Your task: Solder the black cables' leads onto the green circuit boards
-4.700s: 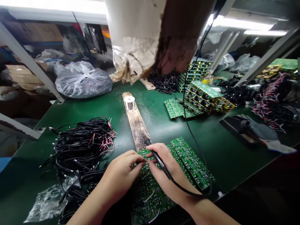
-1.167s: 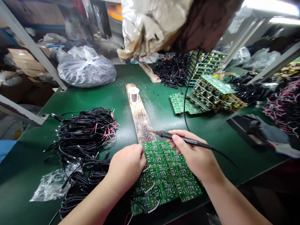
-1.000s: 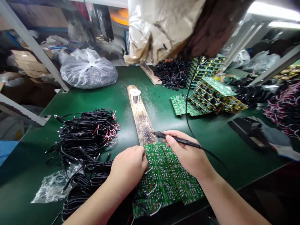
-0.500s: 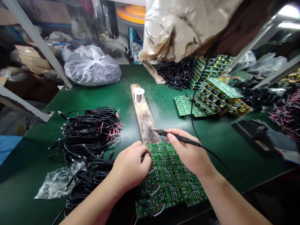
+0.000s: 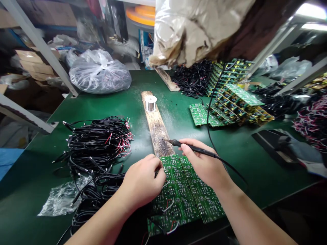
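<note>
My right hand [image 5: 201, 161] is closed around a black soldering iron [image 5: 196, 148], its tip pointing left over the scorched part of a wooden board [image 5: 159, 126]. On the far end of that board stands a spool of solder wire [image 5: 150, 103]. Side by side in front of me lie two panels of green circuit boards [image 5: 181, 190]. My left hand [image 5: 145, 178] rests at the left panel's upper left edge with its fingers curled in; what they hold, if anything, is hidden. Short red and white wires [image 5: 169, 205] stick up from the left panel.
Bundles of black cables [image 5: 97, 146] and a clear plastic bag [image 5: 62, 200] lie on the left. A tied plastic sack [image 5: 100, 73] sits at the back left. Stacked circuit boards [image 5: 240, 105] stand at the back right. A wrapped shape [image 5: 199, 30] hangs overhead; the iron's cord [image 5: 209, 119] runs near my right hand.
Almost nothing differs. The view has shifted slightly, and both hands and the soldering iron hold nearly the same positions.
</note>
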Demonstrator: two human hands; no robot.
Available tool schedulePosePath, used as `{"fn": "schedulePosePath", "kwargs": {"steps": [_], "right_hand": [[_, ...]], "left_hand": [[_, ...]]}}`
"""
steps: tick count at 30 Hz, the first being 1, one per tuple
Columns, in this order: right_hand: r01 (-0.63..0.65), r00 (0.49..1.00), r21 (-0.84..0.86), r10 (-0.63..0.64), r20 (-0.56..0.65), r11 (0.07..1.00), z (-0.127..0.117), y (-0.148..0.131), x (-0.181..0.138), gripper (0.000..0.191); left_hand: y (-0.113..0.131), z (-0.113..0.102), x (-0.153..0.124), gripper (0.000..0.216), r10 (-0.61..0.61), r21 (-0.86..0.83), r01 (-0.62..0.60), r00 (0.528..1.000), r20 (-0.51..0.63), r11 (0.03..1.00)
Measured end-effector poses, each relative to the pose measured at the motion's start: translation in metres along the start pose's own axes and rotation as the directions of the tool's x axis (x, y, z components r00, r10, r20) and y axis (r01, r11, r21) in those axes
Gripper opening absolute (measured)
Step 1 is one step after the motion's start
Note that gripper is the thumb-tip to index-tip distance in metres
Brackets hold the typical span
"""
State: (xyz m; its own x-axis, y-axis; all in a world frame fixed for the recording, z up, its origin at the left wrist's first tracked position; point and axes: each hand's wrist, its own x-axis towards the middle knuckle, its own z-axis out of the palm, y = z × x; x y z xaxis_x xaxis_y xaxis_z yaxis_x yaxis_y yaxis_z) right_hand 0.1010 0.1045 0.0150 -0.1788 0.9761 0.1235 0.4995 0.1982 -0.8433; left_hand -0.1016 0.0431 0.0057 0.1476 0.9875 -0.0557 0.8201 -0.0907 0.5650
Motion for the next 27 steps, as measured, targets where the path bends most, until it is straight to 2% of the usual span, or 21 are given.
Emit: {"fn": "schedulePosePath", "kwargs": {"steps": [6,13,21,27], "right_hand": [[0.050,0.999,0.033,-0.050,-0.019,0.998,0.001,-0.004,-0.011,0.025],[0.136,0.990,0.088,-0.138,0.018,0.987,0.024,-0.010,-0.037,0.029],[0.162,0.986,0.103,-0.165,0.020,0.981,0.039,-0.004,-0.038,0.033],[0.173,0.984,0.093,-0.176,0.016,0.980,0.043,-0.001,-0.038,0.035]], "left_hand": [[-0.004,0.002,0.000,0.022,-0.004,0.025,0.004,1.000,0.006,1.000],[-0.002,0.005,0.000,0.020,0.018,0.034,-0.016,0.999,-0.050,0.999],[-0.002,0.003,-0.004,0.016,0.089,-0.041,-0.091,0.994,-0.069,0.995],[0.000,0.007,-0.003,0.018,0.150,0.081,-0.147,0.988,-0.034,0.986]]}}
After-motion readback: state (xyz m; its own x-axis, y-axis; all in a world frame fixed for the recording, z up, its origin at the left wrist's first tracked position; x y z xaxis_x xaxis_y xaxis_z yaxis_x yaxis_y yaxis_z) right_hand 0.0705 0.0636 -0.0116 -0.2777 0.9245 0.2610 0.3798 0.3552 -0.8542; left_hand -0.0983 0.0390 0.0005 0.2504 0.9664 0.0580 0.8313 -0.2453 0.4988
